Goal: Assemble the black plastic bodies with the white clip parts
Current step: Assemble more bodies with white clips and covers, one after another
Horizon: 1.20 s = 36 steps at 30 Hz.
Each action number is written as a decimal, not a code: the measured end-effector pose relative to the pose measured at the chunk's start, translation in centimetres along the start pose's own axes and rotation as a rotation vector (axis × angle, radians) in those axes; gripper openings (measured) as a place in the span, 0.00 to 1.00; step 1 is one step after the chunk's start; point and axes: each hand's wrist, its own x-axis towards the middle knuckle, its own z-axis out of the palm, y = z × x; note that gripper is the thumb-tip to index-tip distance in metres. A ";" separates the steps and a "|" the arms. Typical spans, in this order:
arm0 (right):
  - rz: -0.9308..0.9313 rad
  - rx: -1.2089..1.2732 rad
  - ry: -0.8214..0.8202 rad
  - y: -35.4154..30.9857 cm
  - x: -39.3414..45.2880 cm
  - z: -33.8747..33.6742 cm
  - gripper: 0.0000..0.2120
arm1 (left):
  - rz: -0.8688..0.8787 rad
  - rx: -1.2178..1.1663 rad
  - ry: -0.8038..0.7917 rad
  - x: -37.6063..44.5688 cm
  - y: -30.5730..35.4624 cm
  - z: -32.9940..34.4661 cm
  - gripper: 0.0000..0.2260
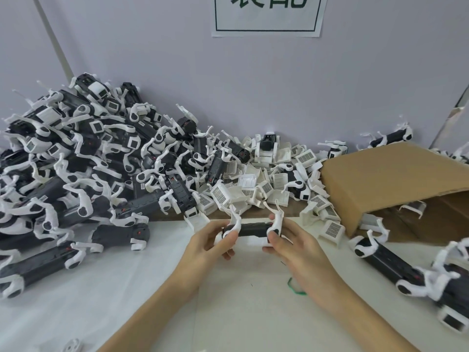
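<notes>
Both hands, left hand (208, 238) and right hand (286, 240), gripping one black body (251, 228) by its ends over the white table (152, 288), clips apparently fitted (large finished pile (83, 161) left, loose white clip parts (266, 184) behind, many remaining).

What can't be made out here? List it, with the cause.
- Head view: sign on the wall, its top cut off by the frame edge.
- Underside of the black body, covered by the left hand and right hand.
- Cardboard box interior: mostly in shadow.
- Parts at right: blurred.
</notes>
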 end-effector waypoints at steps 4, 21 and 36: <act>-0.032 -0.115 0.006 -0.8 -0.2 -0.1 0.23 | 0.011 0.025 -0.011 -0.1 0.1 -0.1 0.17; 0.272 0.217 0.108 -3.3 0.7 -0.7 0.25 | -0.038 -0.025 0.005 0.1 -0.2 0.8 0.26; 0.185 0.631 0.036 -8.1 7.3 -4.9 0.15 | 0.217 0.474 0.262 0.6 -1.3 0.5 0.06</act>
